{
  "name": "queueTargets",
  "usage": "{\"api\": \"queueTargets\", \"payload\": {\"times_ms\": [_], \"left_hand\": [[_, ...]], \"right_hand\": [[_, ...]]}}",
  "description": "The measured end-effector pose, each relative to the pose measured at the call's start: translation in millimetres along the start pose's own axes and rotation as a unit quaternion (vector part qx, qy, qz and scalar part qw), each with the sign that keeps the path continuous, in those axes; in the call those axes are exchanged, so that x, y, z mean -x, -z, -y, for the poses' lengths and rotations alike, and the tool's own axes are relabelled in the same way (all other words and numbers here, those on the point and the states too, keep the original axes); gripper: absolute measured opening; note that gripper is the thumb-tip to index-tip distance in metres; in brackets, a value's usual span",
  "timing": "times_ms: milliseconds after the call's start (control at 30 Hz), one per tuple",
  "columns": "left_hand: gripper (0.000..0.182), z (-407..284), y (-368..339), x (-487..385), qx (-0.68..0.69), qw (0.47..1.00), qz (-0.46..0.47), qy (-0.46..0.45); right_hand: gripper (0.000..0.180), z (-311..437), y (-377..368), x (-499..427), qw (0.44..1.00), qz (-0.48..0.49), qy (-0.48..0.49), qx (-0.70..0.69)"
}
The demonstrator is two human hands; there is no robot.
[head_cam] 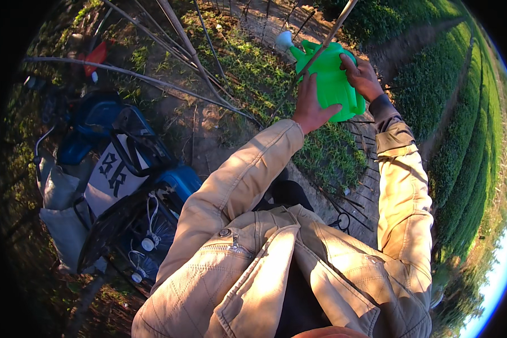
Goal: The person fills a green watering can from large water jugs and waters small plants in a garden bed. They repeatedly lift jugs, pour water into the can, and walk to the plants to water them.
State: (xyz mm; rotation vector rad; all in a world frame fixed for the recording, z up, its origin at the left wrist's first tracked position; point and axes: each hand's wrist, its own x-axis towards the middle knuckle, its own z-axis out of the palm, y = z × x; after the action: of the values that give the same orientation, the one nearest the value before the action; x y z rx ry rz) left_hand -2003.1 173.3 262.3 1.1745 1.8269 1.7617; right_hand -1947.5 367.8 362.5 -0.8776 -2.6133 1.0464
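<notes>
A green plastic watering can (330, 78) is out in front of me, its pale sprinkler rose (284, 40) pointing to the upper left. My left hand (313, 103) lies against the near left side of the can, with thumb and fingers spread around its body. On the can's right side, my right hand (360, 76) grips near the handle, thumb on top; part of that grip is hidden. A thin wooden pole (333, 27) crosses in front of the can, close to my left fingertips. The inside of the can is out of sight.
To my left stands a blue motorbike (179, 181) with pale sacks (63, 228) and plastic bottles (148, 244) beside or on it. Bare poles (186, 46) cross upper left. Short sticks (365, 169) edge a weedy patch (329, 156). Leafy crop rows (456, 169) run along the right.
</notes>
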Motion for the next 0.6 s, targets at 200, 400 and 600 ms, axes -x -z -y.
{"api": "queueTargets", "payload": {"times_ms": [200, 400, 600], "left_hand": [[0.105, 14, -2, -3, 0.054, 0.985, 0.134, 0.094], [0.116, 47, -67, 67, 0.056, 0.934, 0.314, 0.164], [0.121, 58, -119, 150, 0.094, 0.864, 0.451, 0.203]], "right_hand": [[0.064, -41, -6, 2, 0.998, 0.058, -0.025, 0.027], [0.067, -138, -17, 75, 0.988, 0.12, -0.065, 0.073], [0.062, -207, -4, 163, 0.965, 0.197, -0.163, 0.063]]}}
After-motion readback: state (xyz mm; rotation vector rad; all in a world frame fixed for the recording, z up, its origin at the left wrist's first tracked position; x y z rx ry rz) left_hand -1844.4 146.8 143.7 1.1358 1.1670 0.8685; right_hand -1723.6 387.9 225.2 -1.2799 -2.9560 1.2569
